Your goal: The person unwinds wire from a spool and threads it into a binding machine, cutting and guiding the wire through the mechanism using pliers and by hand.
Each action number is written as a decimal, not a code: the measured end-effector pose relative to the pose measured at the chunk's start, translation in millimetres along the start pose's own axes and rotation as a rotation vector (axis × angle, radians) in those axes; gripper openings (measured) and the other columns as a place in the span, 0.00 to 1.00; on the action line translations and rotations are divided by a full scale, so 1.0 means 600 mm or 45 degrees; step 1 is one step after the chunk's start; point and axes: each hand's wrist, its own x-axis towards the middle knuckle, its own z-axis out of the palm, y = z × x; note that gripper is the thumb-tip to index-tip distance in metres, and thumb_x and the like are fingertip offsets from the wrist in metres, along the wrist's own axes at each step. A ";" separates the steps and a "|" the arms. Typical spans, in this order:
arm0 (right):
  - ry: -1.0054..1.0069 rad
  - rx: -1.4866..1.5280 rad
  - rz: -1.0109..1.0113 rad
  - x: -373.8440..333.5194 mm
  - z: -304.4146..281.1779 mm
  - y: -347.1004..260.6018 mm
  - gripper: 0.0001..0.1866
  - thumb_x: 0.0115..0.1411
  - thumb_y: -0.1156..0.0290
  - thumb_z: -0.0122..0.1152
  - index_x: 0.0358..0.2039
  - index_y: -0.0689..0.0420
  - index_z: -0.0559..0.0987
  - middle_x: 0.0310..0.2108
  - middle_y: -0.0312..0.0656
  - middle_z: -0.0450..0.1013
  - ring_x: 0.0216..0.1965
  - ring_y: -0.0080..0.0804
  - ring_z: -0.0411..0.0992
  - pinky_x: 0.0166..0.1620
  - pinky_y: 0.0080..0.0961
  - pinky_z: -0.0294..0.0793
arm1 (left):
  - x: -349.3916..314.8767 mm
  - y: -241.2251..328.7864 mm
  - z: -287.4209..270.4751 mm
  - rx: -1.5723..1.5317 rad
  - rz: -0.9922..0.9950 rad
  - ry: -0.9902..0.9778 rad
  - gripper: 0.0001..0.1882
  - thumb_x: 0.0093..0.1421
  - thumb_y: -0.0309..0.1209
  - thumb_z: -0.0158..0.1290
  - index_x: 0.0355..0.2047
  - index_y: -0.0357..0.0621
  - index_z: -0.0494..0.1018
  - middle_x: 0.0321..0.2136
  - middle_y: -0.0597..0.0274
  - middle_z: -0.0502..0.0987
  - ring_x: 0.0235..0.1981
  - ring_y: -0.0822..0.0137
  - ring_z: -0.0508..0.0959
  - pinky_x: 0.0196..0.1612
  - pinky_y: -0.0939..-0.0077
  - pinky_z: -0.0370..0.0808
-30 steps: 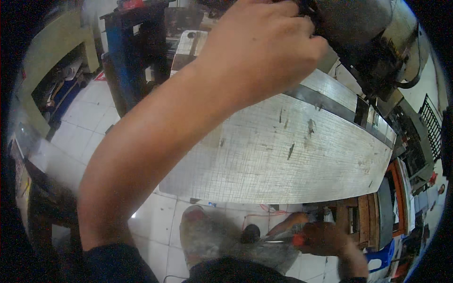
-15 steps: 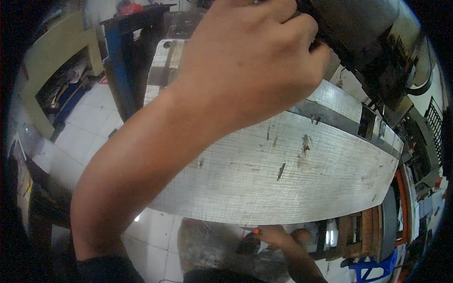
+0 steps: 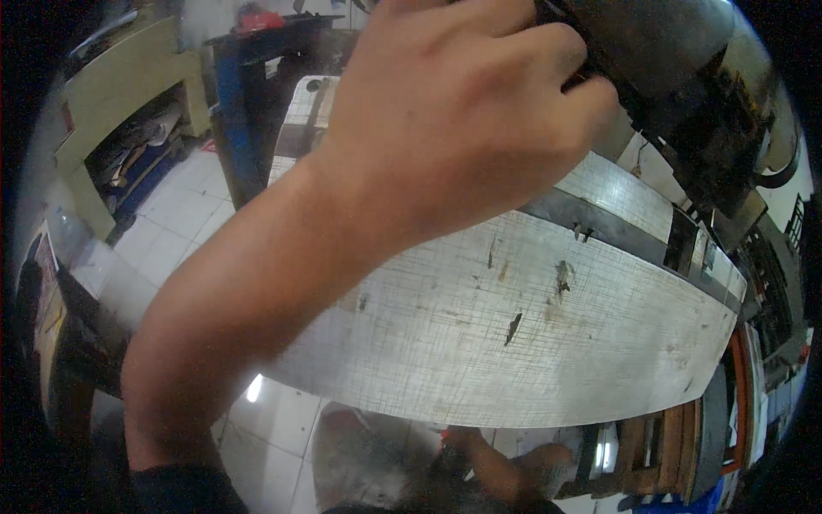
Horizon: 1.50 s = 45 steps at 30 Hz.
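Observation:
My left hand [image 3: 479, 128] reaches far up over a scratched metal table [image 3: 591, 343], back of the hand toward me. Its fingers curl closed at the top edge beside a dark machine part [image 3: 651, 60]; what they grip is hidden. Low in the view, beyond the table's near edge, my right hand [image 3: 469, 447] is small and partly hidden. A small red piece [image 3: 445, 439] shows at its fingers, belonging to a thin tool too blurred to name. A dark strip [image 3: 599, 224] crosses the metal table, and dark stains mark its surface.
At left stands a cream frame [image 3: 128, 103] with papers and cloth inside. A blue metal post [image 3: 244, 111] rises next to it. Wooden slats [image 3: 642, 454] and a blue plastic stool [image 3: 698, 501] are at lower right. White floor tiles [image 3: 274, 437] show below.
The whole view has shifted slightly, with the metal table sitting lower and more to the right. My left hand stays curled at the top. The right hand's tool is now mostly hidden.

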 end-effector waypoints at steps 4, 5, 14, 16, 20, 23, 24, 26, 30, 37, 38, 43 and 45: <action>-0.040 0.037 0.090 0.004 0.002 0.010 0.23 0.52 0.51 0.62 0.44 0.52 0.80 0.46 0.45 0.77 0.47 0.35 0.75 0.51 0.37 0.72 | -0.005 -0.001 0.004 0.022 0.013 0.023 0.05 0.47 0.30 0.54 0.26 0.47 0.76 0.23 0.66 0.75 0.28 0.66 0.77 0.38 0.70 0.70; -0.045 0.038 0.095 0.009 -0.001 0.014 0.23 0.52 0.51 0.62 0.44 0.53 0.80 0.45 0.45 0.77 0.47 0.35 0.75 0.51 0.37 0.72 | -0.008 -0.002 0.005 0.034 0.011 0.030 0.05 0.47 0.30 0.54 0.26 0.47 0.76 0.23 0.66 0.75 0.28 0.66 0.77 0.38 0.70 0.70; -0.092 0.062 0.098 0.042 -0.001 0.013 0.22 0.53 0.54 0.62 0.44 0.54 0.79 0.45 0.46 0.77 0.47 0.37 0.75 0.50 0.37 0.72 | -0.012 -0.001 0.004 0.093 0.065 0.033 0.06 0.46 0.31 0.55 0.27 0.48 0.77 0.24 0.67 0.75 0.27 0.67 0.77 0.36 0.71 0.70; -0.096 0.058 0.111 0.053 0.003 0.018 0.22 0.53 0.55 0.61 0.44 0.54 0.79 0.44 0.46 0.77 0.47 0.37 0.75 0.50 0.37 0.72 | -0.013 -0.001 0.003 0.094 0.080 0.026 0.06 0.46 0.31 0.55 0.27 0.48 0.77 0.24 0.67 0.75 0.27 0.67 0.77 0.36 0.71 0.70; -0.097 0.057 0.132 0.082 0.009 0.036 0.21 0.54 0.56 0.61 0.45 0.55 0.79 0.44 0.46 0.77 0.47 0.38 0.75 0.49 0.37 0.72 | -0.016 -0.003 0.000 0.127 0.128 0.010 0.07 0.46 0.31 0.55 0.27 0.48 0.77 0.24 0.67 0.75 0.27 0.67 0.77 0.35 0.71 0.71; -0.104 0.057 0.160 0.100 0.014 0.052 0.21 0.54 0.57 0.61 0.45 0.56 0.79 0.44 0.47 0.77 0.47 0.39 0.75 0.49 0.37 0.73 | -0.019 -0.006 0.000 0.141 0.152 0.005 0.07 0.45 0.32 0.55 0.28 0.48 0.78 0.24 0.67 0.75 0.27 0.67 0.77 0.34 0.71 0.71; -0.110 0.056 0.163 0.104 0.011 0.056 0.21 0.54 0.58 0.61 0.45 0.56 0.78 0.44 0.47 0.77 0.47 0.39 0.75 0.49 0.37 0.73 | -0.019 -0.006 -0.002 0.147 0.154 0.002 0.08 0.45 0.32 0.55 0.28 0.48 0.78 0.24 0.68 0.75 0.27 0.67 0.77 0.34 0.72 0.71; -0.120 0.055 0.167 0.106 0.011 0.060 0.21 0.54 0.58 0.61 0.45 0.56 0.78 0.43 0.47 0.77 0.47 0.39 0.75 0.48 0.37 0.73 | -0.019 -0.005 -0.002 0.152 0.162 0.001 0.08 0.45 0.32 0.55 0.28 0.48 0.78 0.24 0.68 0.75 0.26 0.67 0.77 0.33 0.72 0.71; -0.149 0.089 0.114 0.086 -0.022 0.036 0.20 0.54 0.60 0.61 0.45 0.57 0.78 0.43 0.47 0.77 0.47 0.40 0.75 0.48 0.36 0.73 | -0.013 0.000 0.000 0.157 0.158 0.003 0.09 0.45 0.32 0.56 0.28 0.49 0.78 0.25 0.68 0.75 0.26 0.67 0.77 0.33 0.72 0.71; -0.287 0.194 -0.077 -0.022 -0.152 -0.085 0.20 0.55 0.62 0.60 0.46 0.58 0.77 0.42 0.48 0.76 0.47 0.41 0.75 0.47 0.36 0.73 | 0.008 -0.005 -0.011 0.147 0.159 0.016 0.10 0.44 0.33 0.56 0.29 0.49 0.79 0.25 0.68 0.75 0.26 0.67 0.77 0.31 0.73 0.72; -0.326 0.205 -0.102 -0.046 -0.177 -0.105 0.19 0.55 0.63 0.60 0.46 0.58 0.77 0.42 0.48 0.76 0.47 0.41 0.75 0.47 0.36 0.73 | 0.011 -0.006 -0.007 0.137 0.156 0.024 0.10 0.44 0.33 0.56 0.29 0.49 0.79 0.25 0.68 0.75 0.26 0.67 0.77 0.31 0.73 0.72; -0.635 0.232 -0.270 -0.143 -0.318 -0.213 0.19 0.55 0.64 0.60 0.46 0.59 0.77 0.42 0.49 0.76 0.47 0.42 0.75 0.47 0.36 0.74 | 0.035 -0.014 0.003 0.124 0.184 0.034 0.11 0.43 0.33 0.56 0.29 0.50 0.79 0.26 0.69 0.75 0.25 0.68 0.77 0.30 0.73 0.72; -0.758 0.194 -0.359 -0.173 -0.351 -0.228 0.19 0.56 0.65 0.60 0.46 0.60 0.76 0.42 0.49 0.76 0.47 0.42 0.75 0.46 0.36 0.74 | 0.021 -0.010 0.016 0.071 0.149 0.047 0.11 0.43 0.33 0.57 0.29 0.49 0.79 0.26 0.68 0.76 0.25 0.68 0.77 0.27 0.74 0.72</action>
